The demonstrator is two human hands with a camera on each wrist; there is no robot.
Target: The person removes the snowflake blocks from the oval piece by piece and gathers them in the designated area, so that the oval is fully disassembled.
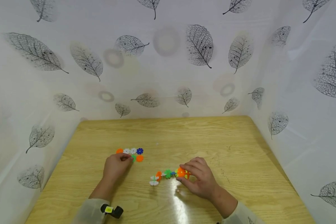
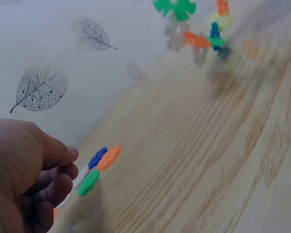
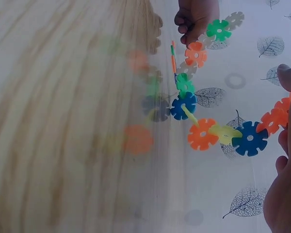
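Note:
My right hand [image 1: 200,179] holds one end of a chain of slotted plastic discs [image 1: 168,173], thumb and fingers at an orange disc [image 1: 180,172]. Orange, blue, green, yellow and white discs interlock along this chain [image 3: 202,134], which hangs leftward over the table in the right wrist view. Over loose discs on the left of the table is my left hand [image 1: 115,166], its fingers loosely bent with nothing visible between them. Close to its fingertips lie a green disc [image 2: 88,183], an orange disc [image 2: 109,158] and a blue disc [image 2: 97,158]. White discs [image 1: 130,151] lie in the back row, partly covered by the hand.
The wooden table [image 1: 212,133] has a glossy top that reflects the chain. Pale leaf-print cloth [image 1: 168,71] rises along its back and both sides. A black strap with a yellow label [image 1: 108,209] is on the left sleeve.

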